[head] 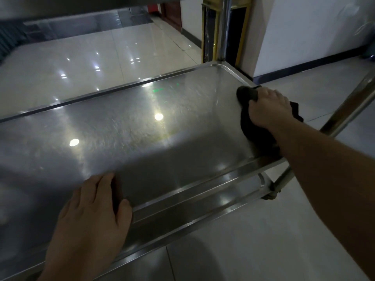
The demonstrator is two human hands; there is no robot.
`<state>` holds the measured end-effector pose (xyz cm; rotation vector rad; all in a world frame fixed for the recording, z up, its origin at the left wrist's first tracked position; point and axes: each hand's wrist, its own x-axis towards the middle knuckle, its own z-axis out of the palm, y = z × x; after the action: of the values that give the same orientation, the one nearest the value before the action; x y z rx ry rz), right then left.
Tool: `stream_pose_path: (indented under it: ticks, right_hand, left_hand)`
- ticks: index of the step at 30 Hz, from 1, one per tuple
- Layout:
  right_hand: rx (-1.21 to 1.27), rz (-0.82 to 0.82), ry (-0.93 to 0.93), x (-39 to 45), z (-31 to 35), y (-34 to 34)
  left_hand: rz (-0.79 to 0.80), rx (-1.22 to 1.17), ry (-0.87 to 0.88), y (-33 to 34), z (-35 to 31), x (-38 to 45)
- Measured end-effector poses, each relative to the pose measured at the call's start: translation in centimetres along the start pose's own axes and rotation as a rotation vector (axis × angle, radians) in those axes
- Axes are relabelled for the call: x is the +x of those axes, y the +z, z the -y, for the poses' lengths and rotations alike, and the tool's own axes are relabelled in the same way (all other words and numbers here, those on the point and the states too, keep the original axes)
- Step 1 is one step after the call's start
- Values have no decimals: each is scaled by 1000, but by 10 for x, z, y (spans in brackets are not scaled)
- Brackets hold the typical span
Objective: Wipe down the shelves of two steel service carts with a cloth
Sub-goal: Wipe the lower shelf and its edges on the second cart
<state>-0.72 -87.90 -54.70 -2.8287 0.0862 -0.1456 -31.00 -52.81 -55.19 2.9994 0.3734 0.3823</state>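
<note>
**Steel cart shelf and what rests on it**

You face a rimmed steel shelf (125,134), its brushed surface catching ceiling-light glare at the centre. A dark cloth (255,126) lies at the right end, against the rim, under your right hand (267,108). Your left hand (95,209) rests on the near rim, fingers extended. The cart stands on a pale tiled floor (233,244).
</note>
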Motion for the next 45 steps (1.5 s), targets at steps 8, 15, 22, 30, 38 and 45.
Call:
stream_pose_path:
  ticks: [8,15,22,30,38,45]
  right_hand:
    - [126,136,-503,-58,180,46]
    - [195,414,-1047,-114,98,9]
    - [65,69,-14,6,53,5]
    - [98,173,-512,-70,274,65]
    - [153,374,-1097,-180,213,43]
    - [147,310,-461,-89,220,48]
  left_hand:
    - [53,13,-8,-1,3,0]
    - [90,7,-27,-5,4,-4]
    - [106,18,-44,-5,-2,-2]
    - [42,-104,-20,-1,3,-3]
    - [-70,-650,-185,-29,53,-5]
    - [124,-50,-339,-55,182,-29]
